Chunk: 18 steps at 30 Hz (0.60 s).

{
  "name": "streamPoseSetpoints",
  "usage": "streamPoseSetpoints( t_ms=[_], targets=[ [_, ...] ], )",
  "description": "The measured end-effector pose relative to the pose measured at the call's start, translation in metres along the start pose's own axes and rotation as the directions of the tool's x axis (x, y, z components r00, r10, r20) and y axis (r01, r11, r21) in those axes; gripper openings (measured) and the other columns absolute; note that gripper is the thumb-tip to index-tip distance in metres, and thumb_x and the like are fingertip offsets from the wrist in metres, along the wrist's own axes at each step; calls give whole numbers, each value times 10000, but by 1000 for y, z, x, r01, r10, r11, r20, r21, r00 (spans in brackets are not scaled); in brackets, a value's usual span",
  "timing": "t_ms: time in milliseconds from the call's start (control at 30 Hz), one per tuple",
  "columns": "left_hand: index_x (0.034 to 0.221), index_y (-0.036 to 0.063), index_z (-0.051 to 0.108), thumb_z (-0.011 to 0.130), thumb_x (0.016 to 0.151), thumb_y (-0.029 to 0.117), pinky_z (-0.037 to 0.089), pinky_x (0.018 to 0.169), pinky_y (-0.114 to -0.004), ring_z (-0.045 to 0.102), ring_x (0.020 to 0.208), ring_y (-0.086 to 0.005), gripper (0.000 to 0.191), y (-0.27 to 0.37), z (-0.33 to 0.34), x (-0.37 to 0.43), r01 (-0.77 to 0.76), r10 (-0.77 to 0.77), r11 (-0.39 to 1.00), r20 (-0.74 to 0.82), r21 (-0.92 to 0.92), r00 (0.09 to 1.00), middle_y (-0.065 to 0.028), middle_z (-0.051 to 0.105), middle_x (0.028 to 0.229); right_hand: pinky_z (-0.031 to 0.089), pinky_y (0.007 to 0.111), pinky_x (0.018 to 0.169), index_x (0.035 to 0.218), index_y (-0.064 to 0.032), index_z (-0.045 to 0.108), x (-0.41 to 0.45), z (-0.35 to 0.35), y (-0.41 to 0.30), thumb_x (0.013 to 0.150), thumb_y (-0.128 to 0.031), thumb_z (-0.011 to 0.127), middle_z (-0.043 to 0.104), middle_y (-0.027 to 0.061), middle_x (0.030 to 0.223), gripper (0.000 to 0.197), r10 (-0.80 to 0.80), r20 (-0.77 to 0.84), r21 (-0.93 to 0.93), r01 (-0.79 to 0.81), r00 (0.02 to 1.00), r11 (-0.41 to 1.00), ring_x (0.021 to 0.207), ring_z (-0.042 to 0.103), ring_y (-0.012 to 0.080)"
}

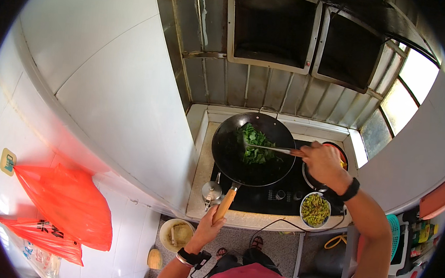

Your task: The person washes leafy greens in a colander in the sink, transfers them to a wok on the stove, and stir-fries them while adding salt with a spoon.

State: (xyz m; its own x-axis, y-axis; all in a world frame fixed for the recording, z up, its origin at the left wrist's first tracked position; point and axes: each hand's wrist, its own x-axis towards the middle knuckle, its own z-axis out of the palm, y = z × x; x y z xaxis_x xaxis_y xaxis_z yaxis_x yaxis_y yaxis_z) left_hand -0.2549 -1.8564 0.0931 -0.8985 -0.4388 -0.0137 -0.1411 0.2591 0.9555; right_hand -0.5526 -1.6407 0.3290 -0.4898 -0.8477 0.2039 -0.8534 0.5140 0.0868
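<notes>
A black wok sits over the left side of the black glass hob. Chopped leafy greens lie in its middle. My left hand is closed on the wok's wooden handle. In my right hand is a metal spatula by its wooden handle; its blurred head is at the left edge of the greens. A bowl of chopped green food stands at the hob's front right. Behind my right wrist, a dark pan on the right side is partly hidden.
A small metal pot stands left of the wok handle. A thin cable hangs along the counter's front edge. A bowl and a squash-like vegetable are low on the left. Red plastic bags hang on the left wall.
</notes>
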Motion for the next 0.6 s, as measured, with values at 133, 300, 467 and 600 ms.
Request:
streamPoseSetpoints(
  t_ms=[133, 300, 467, 600],
  targets=[
    [1371, -32, 435, 685, 909, 132, 468, 945, -362, 613, 1078, -310, 550, 7, -3, 1, 120, -119, 992, 46, -23, 992, -219, 607, 1163, 509, 495, 653, 1045, -111, 720, -49, -1, 33, 857, -179, 649, 659, 182, 854, 213, 190, 51, 179, -196, 980, 964, 766, 648, 399],
    [1379, -22, 423, 684, 906, 130, 467, 954, -382, 612, 1103, -339, 562, -7, -2, 0, 76, -75, 997, 47, -31, 996, -239, 605, 1171, 495, 500, 670, 974, -104, 729, -102, 0, 41, 836, -128, 670, 655, 216, 857, 152, 340, 115, 393, -357, 933, 847, 811, 642, 423],
    [1379, -25, 425, 682, 905, 128, 468, 953, -382, 613, 1112, -342, 561, 7, -5, -3, 103, -101, 994, 52, -36, 994, -240, 607, 1181, 511, 490, 666, 1021, -77, 710, -104, -45, -6, 842, -127, 675, 667, 208, 844, 189, 306, -27, 257, -289, 952, 922, 779, 646, 409],
    [1374, -26, 433, 686, 902, 137, 470, 949, -375, 617, 1106, -326, 559, 3, -8, -5, 108, -107, 994, 25, -21, 994, -233, 612, 1174, 543, 428, 644, 1101, -113, 687, -52, -56, -49, 833, -142, 666, 665, 130, 900, 270, 36, 69, -24, -35, 997, 999, 747, 669, 327]
  ],
)
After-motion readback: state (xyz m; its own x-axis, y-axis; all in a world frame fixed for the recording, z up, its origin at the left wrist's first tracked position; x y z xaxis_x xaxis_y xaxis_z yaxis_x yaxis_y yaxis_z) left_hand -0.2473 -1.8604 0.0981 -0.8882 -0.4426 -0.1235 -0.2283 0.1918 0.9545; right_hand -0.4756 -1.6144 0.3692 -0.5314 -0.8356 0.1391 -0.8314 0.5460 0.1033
